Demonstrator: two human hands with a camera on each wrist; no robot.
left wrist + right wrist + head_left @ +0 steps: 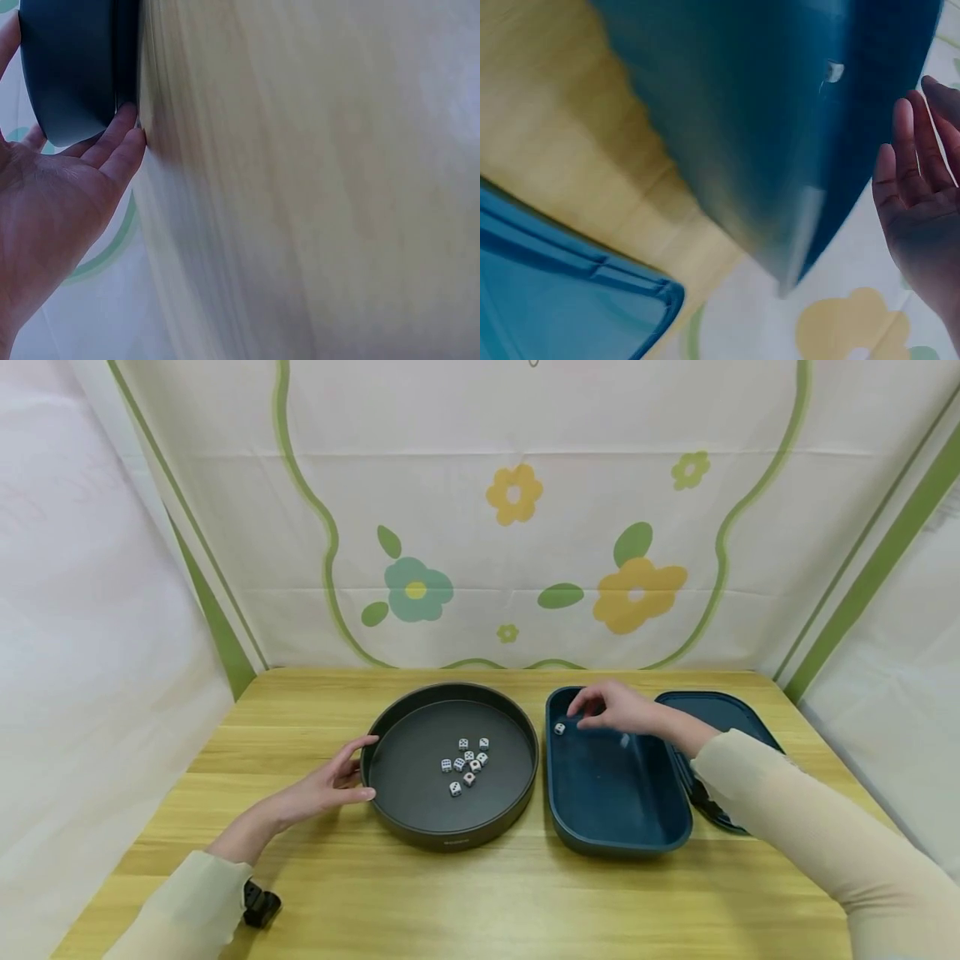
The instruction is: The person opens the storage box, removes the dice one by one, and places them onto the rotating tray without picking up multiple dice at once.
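My left hand (324,789) rests against the left side of a round dark pan (390,828), thumb and fingers spread along its wall. In the left wrist view, its fingertips touch the lower edge of the pan (71,67). Several white dice (469,779) lie in a loose cluster on the pan's floor. Over the far end of a blue rectangular container (618,846) hovers my right hand (617,708), fingers loosely bent, with nothing visible between them. Inside that container is a white die (559,728) near the left wall; another, blurred die (625,740) shows below the hand.
A blue lid (723,710) lies on the wooden table (465,902), right of the container and partly hidden by the right forearm. Behind the table hangs a white cloth (450,410) with printed flowers. A black device (261,906) sits at the left wrist.
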